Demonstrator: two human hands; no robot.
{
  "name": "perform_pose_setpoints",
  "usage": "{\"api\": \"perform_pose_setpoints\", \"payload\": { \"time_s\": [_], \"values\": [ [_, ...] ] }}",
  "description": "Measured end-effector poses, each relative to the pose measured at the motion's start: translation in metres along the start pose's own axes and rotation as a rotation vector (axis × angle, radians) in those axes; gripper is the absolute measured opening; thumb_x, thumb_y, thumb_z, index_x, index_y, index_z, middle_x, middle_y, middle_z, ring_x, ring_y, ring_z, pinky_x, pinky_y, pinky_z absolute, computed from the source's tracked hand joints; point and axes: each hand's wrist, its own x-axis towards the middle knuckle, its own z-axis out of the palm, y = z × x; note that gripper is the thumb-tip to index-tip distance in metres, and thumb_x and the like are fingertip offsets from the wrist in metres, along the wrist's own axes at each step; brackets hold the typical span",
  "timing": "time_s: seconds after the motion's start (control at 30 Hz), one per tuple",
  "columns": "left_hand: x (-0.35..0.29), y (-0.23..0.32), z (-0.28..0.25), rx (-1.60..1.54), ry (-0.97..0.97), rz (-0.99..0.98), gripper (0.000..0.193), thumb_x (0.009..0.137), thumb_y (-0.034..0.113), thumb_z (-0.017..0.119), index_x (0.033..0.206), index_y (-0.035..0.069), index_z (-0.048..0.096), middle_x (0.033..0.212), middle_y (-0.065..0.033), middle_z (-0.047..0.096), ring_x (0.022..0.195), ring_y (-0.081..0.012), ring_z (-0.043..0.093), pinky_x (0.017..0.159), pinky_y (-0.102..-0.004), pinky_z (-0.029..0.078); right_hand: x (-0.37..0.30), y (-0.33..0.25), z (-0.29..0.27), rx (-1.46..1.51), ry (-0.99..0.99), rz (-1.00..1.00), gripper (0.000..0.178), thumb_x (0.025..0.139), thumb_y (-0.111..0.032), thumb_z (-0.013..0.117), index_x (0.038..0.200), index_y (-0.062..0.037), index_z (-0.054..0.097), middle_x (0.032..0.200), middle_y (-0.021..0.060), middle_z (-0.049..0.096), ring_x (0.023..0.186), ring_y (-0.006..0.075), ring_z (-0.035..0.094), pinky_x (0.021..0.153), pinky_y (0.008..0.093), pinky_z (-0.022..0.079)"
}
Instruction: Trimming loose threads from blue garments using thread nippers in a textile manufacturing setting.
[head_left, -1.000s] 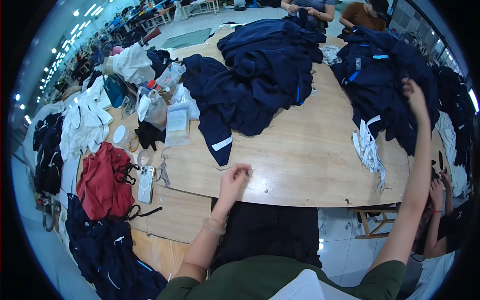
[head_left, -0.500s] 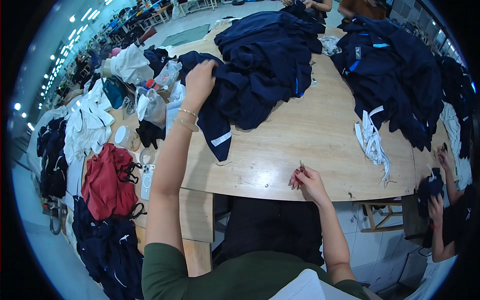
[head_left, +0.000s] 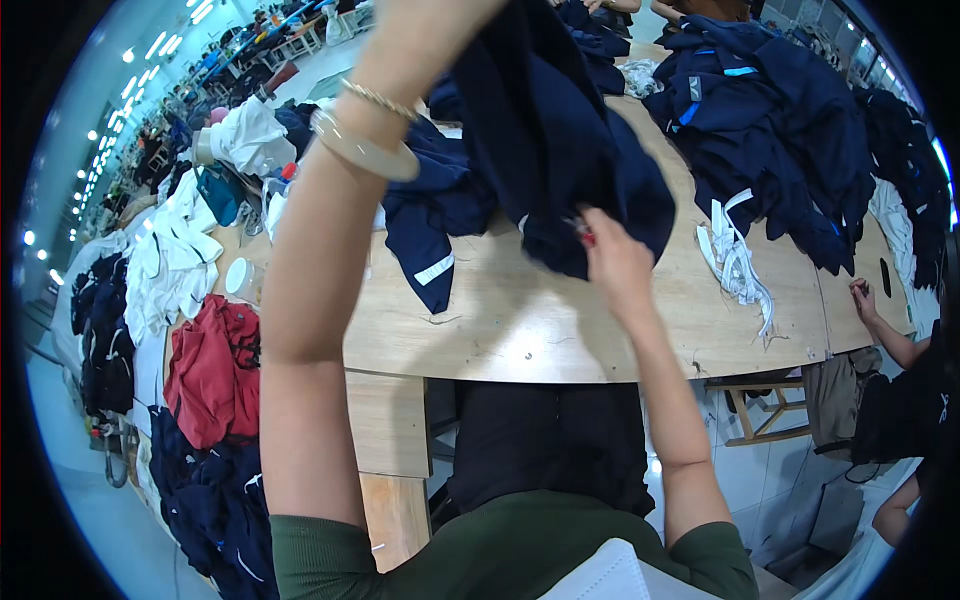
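My left hand [head_left: 435,30], partly cut off by the top edge, is raised and closed on a navy garment [head_left: 560,120]. The garment hangs from it over the table, its lower end bunched. At that lower end is my right hand [head_left: 620,265], closed round small thread snips [head_left: 586,233] with a red part and a metal tip; the fingers hide most of the tool. Another navy piece [head_left: 425,230] with a white strip lies on the table just left of the hanging cloth.
The wooden table [head_left: 480,345] ends in front of my body. On the right are a large navy garment pile [head_left: 770,130] and white strips [head_left: 735,265]. Red cloth [head_left: 215,370] and white garments [head_left: 175,255] lie left. A co-worker's hand [head_left: 862,298] is at the far right.
My left hand has lifted a navy garment off the pile and brought it up toward me. My right hand has moved forward from the table's near edge to the hanging cloth.
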Motion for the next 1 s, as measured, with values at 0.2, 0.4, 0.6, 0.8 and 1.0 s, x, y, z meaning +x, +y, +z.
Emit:
{"api": "perform_pose_setpoints", "payload": {
  "time_s": [0.2, 0.4, 0.6, 0.8, 1.0],
  "values": [
    [0.042, -0.093, 0.007, 0.234, -0.311, -0.109, 0.031, 0.074, 0.018, 0.053, 0.093, 0.003, 0.072, 0.095, -0.0246, 0.068, 0.095, -0.0435, 0.065, 0.085, -0.0448, 0.052, 0.034, 0.068, -0.134, 0.590, -0.172, 0.030, 0.021, 0.088, 0.001, 0.055, 0.108, 0.0016, 0.060, 0.090, 0.0036, 0.063, 0.088, 0.0102, 0.060, 0.080, 0.0250, 0.049],
    [-0.008, -0.140, 0.012, -0.259, -0.796, -0.393, 0.030, 0.090, 0.015, 0.045, 0.105, 0.006, 0.068, 0.070, 0.0048, 0.062, 0.058, -0.0077, 0.058, 0.055, -0.0242, 0.051, 0.070, 0.095, -0.210, 0.900, 0.185, 0.242, 0.016, 0.093, -0.029, 0.065, 0.090, -0.0129, 0.065, 0.078, -0.0105, 0.057, 0.065, -0.0012, 0.049, 0.057, 0.0167, 0.035],
    [-0.044, -0.140, -0.015, -0.553, -1.032, -0.608, 0.031, 0.094, 0.012, 0.041, 0.109, 0.004, 0.066, 0.062, 0.0058, 0.053, 0.046, -0.0018, 0.045, 0.044, -0.0175, 0.039, 0.077, 0.120, -0.204, 1.055, 0.218, 0.253, 0.022, 0.092, -0.026, 0.066, 0.105, -0.0089, 0.068, 0.092, -0.0056, 0.066, 0.081, 0.0027, 0.058, 0.072, 0.0184, 0.043],
    [-0.059, -0.143, -0.015, -0.623, -1.123, -0.612, 0.030, 0.093, 0.012, 0.044, 0.114, 0.004, 0.065, 0.064, 0.0056, 0.054, 0.046, -0.0020, 0.044, 0.043, -0.0178, 0.037, 0.074, 0.122, -0.192, 1.101, 0.162, 0.248, 0.022, 0.092, -0.022, 0.066, 0.107, -0.0062, 0.067, 0.096, -0.0033, 0.066, 0.086, 0.0050, 0.059, 0.078, 0.0201, 0.044],
    [-0.069, -0.134, 0.013, -0.318, -1.105, 0.128, 0.042, 0.092, 0.029, 0.057, 0.127, 0.005, 0.059, 0.112, -0.0050, 0.062, 0.097, -0.0137, 0.058, 0.086, -0.0267, 0.047, 0.085, 0.039, -0.177, 1.029, -0.226, 0.156, 0.019, 0.093, -0.023, 0.063, 0.103, -0.0067, 0.063, 0.094, -0.0023, 0.063, 0.083, 0.0056, 0.057, 0.075, 0.0209, 0.043]
  ]
}}
